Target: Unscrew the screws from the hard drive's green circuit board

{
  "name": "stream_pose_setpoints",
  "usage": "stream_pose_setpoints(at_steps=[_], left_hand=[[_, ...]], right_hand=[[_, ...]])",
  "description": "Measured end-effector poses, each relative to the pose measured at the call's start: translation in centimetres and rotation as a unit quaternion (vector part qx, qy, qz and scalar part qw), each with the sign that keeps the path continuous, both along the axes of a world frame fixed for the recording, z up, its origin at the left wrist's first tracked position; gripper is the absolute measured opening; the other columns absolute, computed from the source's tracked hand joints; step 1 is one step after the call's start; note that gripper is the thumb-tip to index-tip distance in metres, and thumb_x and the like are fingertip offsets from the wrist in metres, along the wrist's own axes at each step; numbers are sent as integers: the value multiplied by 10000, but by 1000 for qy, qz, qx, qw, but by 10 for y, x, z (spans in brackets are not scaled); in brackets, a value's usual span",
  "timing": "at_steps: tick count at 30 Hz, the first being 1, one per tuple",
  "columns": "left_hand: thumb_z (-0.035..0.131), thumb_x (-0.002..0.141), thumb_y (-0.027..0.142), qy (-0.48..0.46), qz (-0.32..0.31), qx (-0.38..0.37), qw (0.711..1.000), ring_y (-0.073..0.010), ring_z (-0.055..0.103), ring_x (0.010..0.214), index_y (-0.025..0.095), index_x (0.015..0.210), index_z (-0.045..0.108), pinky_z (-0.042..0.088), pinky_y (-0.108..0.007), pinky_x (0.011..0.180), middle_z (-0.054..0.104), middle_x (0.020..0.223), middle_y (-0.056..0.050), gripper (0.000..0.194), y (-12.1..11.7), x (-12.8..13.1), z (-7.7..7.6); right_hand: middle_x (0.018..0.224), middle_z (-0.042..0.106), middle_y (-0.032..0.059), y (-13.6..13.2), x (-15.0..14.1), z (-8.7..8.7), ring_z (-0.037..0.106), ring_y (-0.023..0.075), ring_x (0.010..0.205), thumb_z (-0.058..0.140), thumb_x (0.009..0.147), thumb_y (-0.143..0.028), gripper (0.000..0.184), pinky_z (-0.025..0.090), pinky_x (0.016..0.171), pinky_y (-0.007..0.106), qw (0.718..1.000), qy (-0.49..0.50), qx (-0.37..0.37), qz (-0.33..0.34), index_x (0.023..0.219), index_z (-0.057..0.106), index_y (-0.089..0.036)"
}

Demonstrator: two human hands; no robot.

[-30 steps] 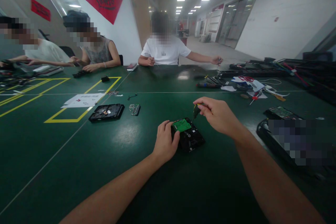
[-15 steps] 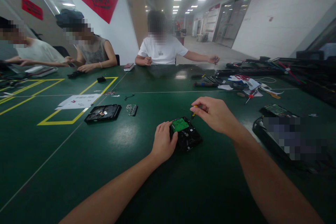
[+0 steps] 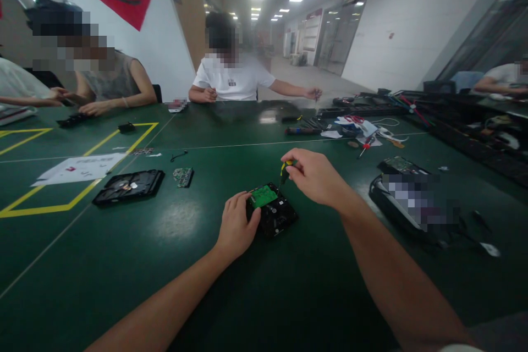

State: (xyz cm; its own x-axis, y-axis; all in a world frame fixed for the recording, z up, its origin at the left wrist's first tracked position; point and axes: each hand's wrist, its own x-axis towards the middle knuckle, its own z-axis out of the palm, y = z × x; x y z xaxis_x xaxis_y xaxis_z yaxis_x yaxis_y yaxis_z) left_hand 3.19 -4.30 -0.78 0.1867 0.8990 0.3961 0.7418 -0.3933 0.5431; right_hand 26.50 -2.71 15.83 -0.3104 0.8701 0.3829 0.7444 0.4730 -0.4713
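A black hard drive (image 3: 277,221) with a green circuit board (image 3: 264,196) on its upper face lies on the green table. My left hand (image 3: 238,223) grips its left side, the thumb along the near edge and the fingers over the far left corner. Between the thumb and fingers of my right hand (image 3: 311,173) is a screwdriver (image 3: 284,171) with a yellow and black handle. It stands nearly upright, its thin shaft pointing down at the drive beside the board's right edge. Whether the tip sits in a screw is too small to tell.
Left of the drive lie a loose circuit board (image 3: 182,177), another black drive (image 3: 128,186) and a white paper (image 3: 78,168) with small bits. Cables and tools (image 3: 363,131) are heaped at the back right, near a dark pouch (image 3: 396,214). Co-workers (image 3: 231,80) sit across the table.
My view has turned to the right, so the scene shifts left in the picture. The screwdriver handle shows more now. Both hands keep their hold at the drive.
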Motion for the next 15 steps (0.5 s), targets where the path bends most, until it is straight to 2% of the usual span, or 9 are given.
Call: stream_pose_setpoints(at_steps=[6, 11, 15], left_hand=[[579, 976, 327, -5, 6, 2, 1000, -308, 523, 1324, 214, 1362, 549, 434, -524, 1145, 584, 1364, -120, 403, 0, 1, -1], [577, 982, 322, -4, 4, -2, 1000, -309, 511, 1331, 227, 1378, 556, 434, -526, 1143, 563, 1379, -122, 408, -1, 1, 0], [580, 982, 304, 3, 4, -4, 1000, -313, 509, 1333, 267, 1386, 582, 449, -536, 1125, 548, 1384, -112, 405, -2, 2, 3]], right_hand=[[1034, 721, 56, -1, 1, 4, 663, 176, 861, 569, 964, -181, 170, 481, 789, 302, 1000, -13, 5, 26, 1021, 726, -214], [1026, 771, 33, -4, 3, 7, 698, 168, 848, 512, 917, -58, 317, 497, 804, 300, 999, -9, -11, 52, 1061, 747, -214], [943, 778, 26, -1, 3, 6, 704, 169, 787, 536, 926, -82, 299, 491, 756, 295, 999, -10, -16, 29, 1090, 750, -212]])
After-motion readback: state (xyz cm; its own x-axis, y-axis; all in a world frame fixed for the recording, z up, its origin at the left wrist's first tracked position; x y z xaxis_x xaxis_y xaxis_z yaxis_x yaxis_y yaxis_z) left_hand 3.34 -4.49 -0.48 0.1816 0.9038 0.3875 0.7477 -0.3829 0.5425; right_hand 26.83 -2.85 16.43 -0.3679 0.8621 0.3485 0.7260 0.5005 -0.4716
